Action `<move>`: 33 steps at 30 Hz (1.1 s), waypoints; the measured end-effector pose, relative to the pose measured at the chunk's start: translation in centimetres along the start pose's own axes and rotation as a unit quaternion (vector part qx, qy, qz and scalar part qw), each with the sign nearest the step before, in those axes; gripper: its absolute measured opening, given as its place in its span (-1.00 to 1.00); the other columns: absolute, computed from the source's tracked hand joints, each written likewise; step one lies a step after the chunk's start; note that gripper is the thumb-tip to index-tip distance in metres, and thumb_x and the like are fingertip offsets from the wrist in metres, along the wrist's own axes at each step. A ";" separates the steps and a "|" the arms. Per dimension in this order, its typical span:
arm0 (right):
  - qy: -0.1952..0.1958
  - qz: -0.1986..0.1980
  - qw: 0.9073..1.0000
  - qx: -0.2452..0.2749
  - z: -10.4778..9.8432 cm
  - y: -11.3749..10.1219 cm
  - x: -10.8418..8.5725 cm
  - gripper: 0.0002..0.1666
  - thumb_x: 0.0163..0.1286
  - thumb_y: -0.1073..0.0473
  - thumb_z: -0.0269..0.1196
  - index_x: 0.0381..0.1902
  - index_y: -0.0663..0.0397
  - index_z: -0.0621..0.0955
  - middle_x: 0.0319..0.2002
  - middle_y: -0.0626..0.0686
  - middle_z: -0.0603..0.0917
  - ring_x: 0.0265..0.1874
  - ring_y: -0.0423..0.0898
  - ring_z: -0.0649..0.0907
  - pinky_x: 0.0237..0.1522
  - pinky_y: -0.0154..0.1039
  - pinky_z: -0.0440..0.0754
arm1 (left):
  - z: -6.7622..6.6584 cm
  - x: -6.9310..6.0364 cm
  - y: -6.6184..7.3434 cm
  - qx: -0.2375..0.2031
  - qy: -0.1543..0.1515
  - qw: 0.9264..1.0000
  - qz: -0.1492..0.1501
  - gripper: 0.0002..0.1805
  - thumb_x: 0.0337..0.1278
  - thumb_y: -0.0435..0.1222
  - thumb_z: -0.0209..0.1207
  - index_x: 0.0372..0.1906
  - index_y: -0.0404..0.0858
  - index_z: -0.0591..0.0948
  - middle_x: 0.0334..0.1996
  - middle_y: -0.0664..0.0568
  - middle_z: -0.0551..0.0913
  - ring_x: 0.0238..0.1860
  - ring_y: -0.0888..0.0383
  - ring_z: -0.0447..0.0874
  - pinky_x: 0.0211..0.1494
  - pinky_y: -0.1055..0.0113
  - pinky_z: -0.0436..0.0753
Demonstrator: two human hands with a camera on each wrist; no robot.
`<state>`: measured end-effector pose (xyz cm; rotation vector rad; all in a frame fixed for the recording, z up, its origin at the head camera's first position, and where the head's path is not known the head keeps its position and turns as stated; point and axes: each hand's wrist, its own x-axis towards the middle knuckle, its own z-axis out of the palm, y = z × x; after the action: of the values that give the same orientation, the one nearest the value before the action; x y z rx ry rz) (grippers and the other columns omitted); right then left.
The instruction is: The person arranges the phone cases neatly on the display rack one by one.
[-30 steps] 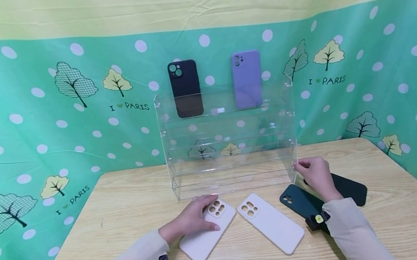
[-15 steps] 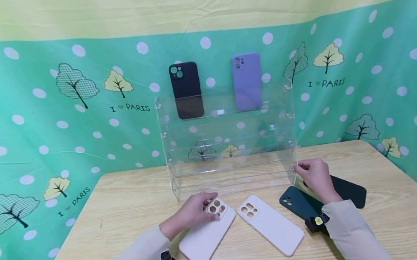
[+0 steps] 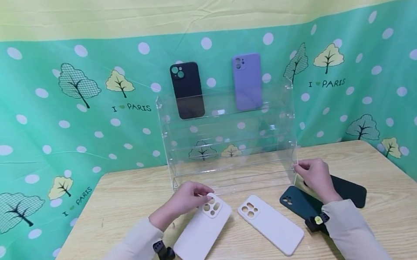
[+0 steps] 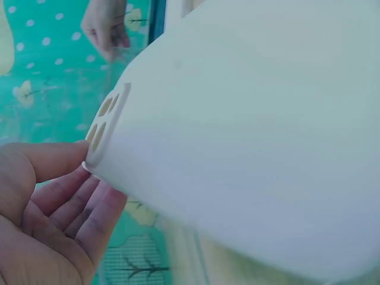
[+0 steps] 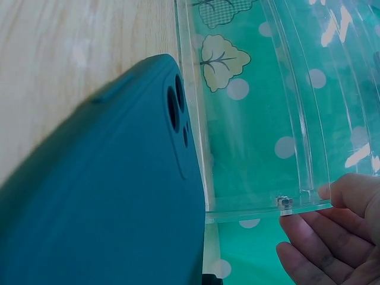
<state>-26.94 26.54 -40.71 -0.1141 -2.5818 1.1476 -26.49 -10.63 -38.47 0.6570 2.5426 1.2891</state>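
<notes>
My left hand pinches a white phone case at the corner by its camera cutouts; in the left wrist view the thumb lies on the case and the other fingers are behind it. The case's camera end is tilted up. At the right, my right hand pinches the lower right side panel of a clear acrylic display rack between thumb and fingers. A dark teal phone case lies partly under the right wrist; it looms large in the right wrist view.
A second white phone case lies flat at the table's middle. Beside the right forearm is a black case. On the rack's top tier stand a black case and a purple case. A patterned curtain hangs behind the wooden table.
My left hand has shifted its grip to the white case's top corner and raised that end, drawing the case slightly left. The right hand stays on the rack's side.
</notes>
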 end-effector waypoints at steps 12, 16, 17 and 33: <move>0.004 -0.010 1.000 -0.003 0.0 0.0 0.1 -0.69 0.36 0.22 0.15 -0.12 0.40 0.65 -0.27 0.34 0.70 -0.55 0.02 0.61 -0.71 -0.36 0.42 | -3.0 -0.3 2.4 -0.005 0.030 1.000 0.005 -0.76 0.19 -0.41 0.14 -0.06 -0.41 0.63 -0.25 -0.12 0.70 -0.32 0.17 0.64 -0.30 0.34 0.67; -0.001 -0.008 1.000 -0.002 0.1 0.0 0.1 -0.68 0.37 0.22 0.15 -0.10 0.41 0.64 -0.24 0.35 0.69 -0.51 0.03 0.63 -0.68 -0.38 0.45 | -4.4 -0.1 3.8 -0.008 0.072 0.997 0.015 -0.73 0.18 -0.43 0.14 -0.02 -0.44 0.60 -0.20 -0.19 0.70 -0.29 0.12 0.67 -0.24 0.34 0.68; -0.001 -0.008 1.000 -0.002 0.1 0.0 0.1 -0.67 0.37 0.22 0.15 -0.09 0.41 0.64 -0.23 0.35 0.69 -0.48 0.04 0.65 -0.66 -0.38 0.47 | -4.8 -0.1 4.3 -0.011 0.086 0.996 0.017 -0.72 0.18 -0.44 0.14 -0.01 -0.45 0.60 -0.19 -0.20 0.69 -0.28 0.10 0.67 -0.22 0.33 0.68; 0.004 -0.009 1.000 -0.005 0.1 -0.1 -0.1 -0.69 0.36 0.22 0.16 -0.12 0.41 0.65 -0.27 0.33 0.70 -0.55 0.02 0.61 -0.71 -0.36 0.41 | -10.0 1.9 10.2 -0.099 0.271 0.955 0.071 -0.68 0.25 -0.41 0.12 0.09 -0.38 0.55 -0.03 -0.18 0.66 -0.12 0.09 0.67 -0.09 0.43 0.64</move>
<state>-26.87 26.43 -40.73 -0.0958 -2.5771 1.1262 -29.05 -11.53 -24.34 0.5032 2.7473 1.9784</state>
